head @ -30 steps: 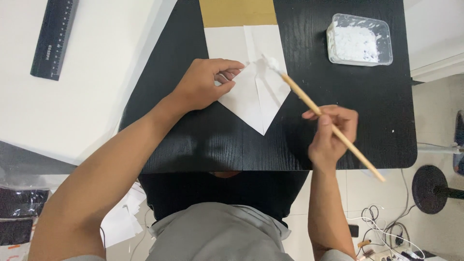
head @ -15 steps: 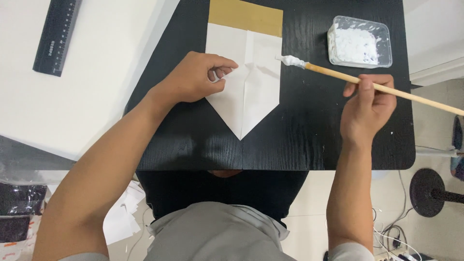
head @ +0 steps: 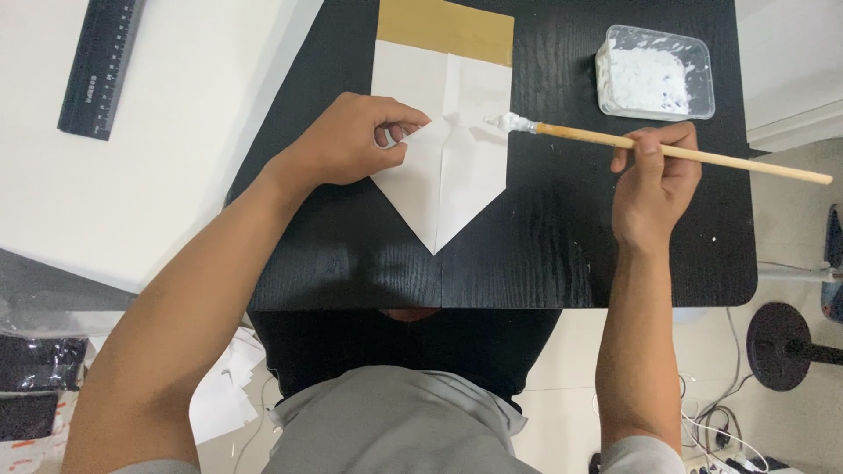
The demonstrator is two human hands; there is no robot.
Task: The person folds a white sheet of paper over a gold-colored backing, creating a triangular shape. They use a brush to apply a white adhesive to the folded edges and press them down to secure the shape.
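Paper (head: 443, 189) folded to a downward point lies in the middle of the black table (head: 562, 254), its top edge meeting a tan strip (head: 446, 28) near the far side. It looks light, thin and limp, likely to slide or curl under a wet brush, so it is best held flat near a fold, away from any damp patch. The left hand (head: 356, 140) does that, its curled fingers pinching and pressing a small flap at the sheet's left side. The right hand (head: 654, 180) is closed around a long wooden brush (head: 667, 151), gripped about midway along the handle, with the white-loaded tip touching the sheet's upper right part. A clear tub of white paste (head: 654, 75) stands near, at the far right of the table. The dark top looks hard and smooth. To the left is a white surface with a black ruler (head: 97, 66). Cables (head: 716, 430) and a round black base (head: 781, 347) lie on the pale floor at right, and paper scraps (head: 224, 395) at left.
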